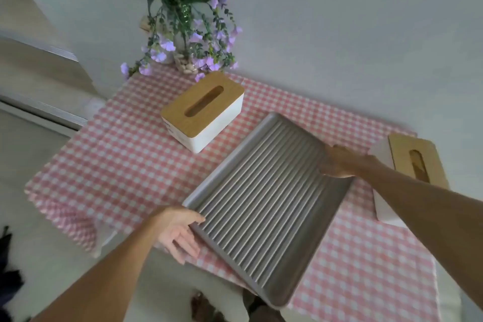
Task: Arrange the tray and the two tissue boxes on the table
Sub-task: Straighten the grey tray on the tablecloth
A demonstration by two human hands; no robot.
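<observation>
A grey ribbed tray (264, 206) lies slanted across the middle of the table, its near corner jutting past the table's front edge. My left hand (180, 230) grips its left rim, thumb on top and fingers underneath. My right hand (339, 162) holds the tray's far right rim. One white tissue box with a wooden lid (202, 110) stands behind the tray, to its left. The second tissue box (407, 175) sits at the right edge of the table, partly hidden by my right forearm.
A pink and white checked cloth (125, 154) covers the table. A vase of purple flowers (183, 26) stands at the back against the wall. Dark objects lie on the floor below the front edge (209, 306).
</observation>
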